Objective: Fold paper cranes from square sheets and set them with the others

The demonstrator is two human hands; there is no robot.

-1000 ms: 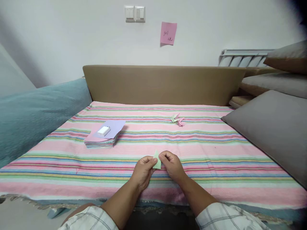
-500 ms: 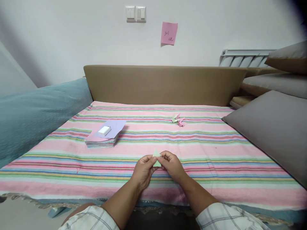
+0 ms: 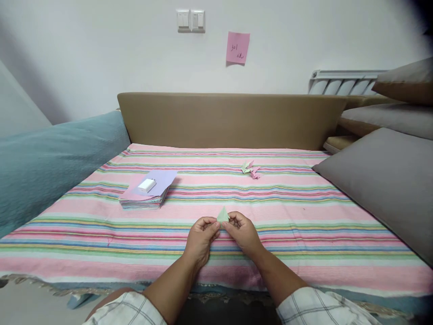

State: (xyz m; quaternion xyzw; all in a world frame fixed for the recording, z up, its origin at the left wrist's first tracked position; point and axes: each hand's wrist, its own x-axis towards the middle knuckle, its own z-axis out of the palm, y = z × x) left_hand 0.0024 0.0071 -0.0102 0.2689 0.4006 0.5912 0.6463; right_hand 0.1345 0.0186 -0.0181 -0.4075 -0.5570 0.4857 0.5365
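A small folded piece of light green paper (image 3: pixel 223 215) is pinched between my two hands, its pointed tip facing away from me. My left hand (image 3: pixel 202 235) grips its left side between thumb and fingers. On the other side, my right hand (image 3: pixel 242 232) holds the right edge, with the thumb on the lower part. Both hands are just above the striped cloth. Farther off lie a green folded paper figure (image 3: pixel 246 168) and a pink folded paper figure (image 3: pixel 255 172), touching or nearly so.
To the left is a stack of coloured paper (image 3: pixel 144 202) with a white charger-like block (image 3: pixel 146 185) on top. Grey cushions (image 3: pixel 382 180) are piled at the right. A brown backrest (image 3: pixel 230 119) borders the striped cloth (image 3: pixel 287 266) at the back; a pink note (image 3: pixel 237 48) sticks to the wall.
The green paper has shifted slightly up and away from me, and its face with a centre crease shows more. My thumbs have moved down toward its lower edge.
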